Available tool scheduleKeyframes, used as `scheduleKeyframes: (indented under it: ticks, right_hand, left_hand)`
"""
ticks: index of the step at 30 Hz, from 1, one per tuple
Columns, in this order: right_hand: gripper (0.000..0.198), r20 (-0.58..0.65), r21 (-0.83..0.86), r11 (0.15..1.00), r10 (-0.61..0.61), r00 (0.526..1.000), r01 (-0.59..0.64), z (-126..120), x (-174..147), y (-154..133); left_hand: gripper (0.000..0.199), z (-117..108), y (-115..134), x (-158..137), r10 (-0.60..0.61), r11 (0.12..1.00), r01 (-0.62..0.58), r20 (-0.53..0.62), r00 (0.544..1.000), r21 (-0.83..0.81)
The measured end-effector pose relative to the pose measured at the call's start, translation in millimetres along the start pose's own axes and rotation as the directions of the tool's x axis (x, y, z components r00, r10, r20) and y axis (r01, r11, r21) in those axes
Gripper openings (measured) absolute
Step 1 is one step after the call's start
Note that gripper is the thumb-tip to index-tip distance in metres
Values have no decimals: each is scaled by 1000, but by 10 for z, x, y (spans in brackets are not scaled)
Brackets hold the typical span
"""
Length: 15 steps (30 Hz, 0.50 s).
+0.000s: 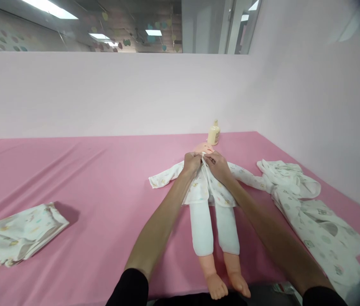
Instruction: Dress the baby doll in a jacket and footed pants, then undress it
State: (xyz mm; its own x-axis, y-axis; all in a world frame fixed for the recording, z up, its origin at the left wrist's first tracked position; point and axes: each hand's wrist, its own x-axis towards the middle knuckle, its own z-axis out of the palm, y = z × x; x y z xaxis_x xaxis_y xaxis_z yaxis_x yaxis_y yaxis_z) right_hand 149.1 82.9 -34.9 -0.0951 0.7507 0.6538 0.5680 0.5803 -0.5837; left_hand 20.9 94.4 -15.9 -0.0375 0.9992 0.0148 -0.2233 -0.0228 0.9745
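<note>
Patterned shirt (200,189), open-fronted on the doll (201,229), could sit crooked if its neckline were tugged unevenly — it spreads toward five o'clock from the left hand (192,162), curled and pinching the neckline, and toward seven o'clock from the right hand (217,165), likewise pinching there.

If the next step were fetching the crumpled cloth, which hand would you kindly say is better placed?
Probably the right hand: though both hands hold the shirt, it is nearer the crumpled cloth, while the left hand would have to cross over.
</note>
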Motion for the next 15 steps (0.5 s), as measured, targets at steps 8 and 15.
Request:
scheduleKeyframes:
  ticks: [8,15]
  right_hand:
    - [31,44,-293,956,-19,999,31,-12,-154,-76]
    - [32,38,-405,907,-111,993,117,2,-173,-116]
  left_hand:
    - [20,44,-6,-63,95,976,-87,-30,995,201]
    - [16,39,-1,-96,117,974,-112,-12,993,198]
